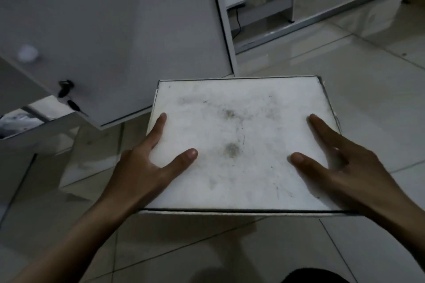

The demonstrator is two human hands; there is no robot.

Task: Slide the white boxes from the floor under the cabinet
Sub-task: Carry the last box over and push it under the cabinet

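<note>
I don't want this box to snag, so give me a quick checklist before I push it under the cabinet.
1. Left hand on the white box: ok, thumb on the lid, fingers along the side.
2. Right hand on it: ok, same.
3. Lid closed: ok.
4. Box clear of the cabinet: cannot tell, its far corner sits close.
5. Gap under the cabinet tall enough: cannot tell.
6. Floor ahead free: ok.

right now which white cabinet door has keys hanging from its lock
The large white cabinet door on the left, behind the dusty white cardboard box; a dark key bunch hangs near its lower edge. The right unit shows none.
</note>
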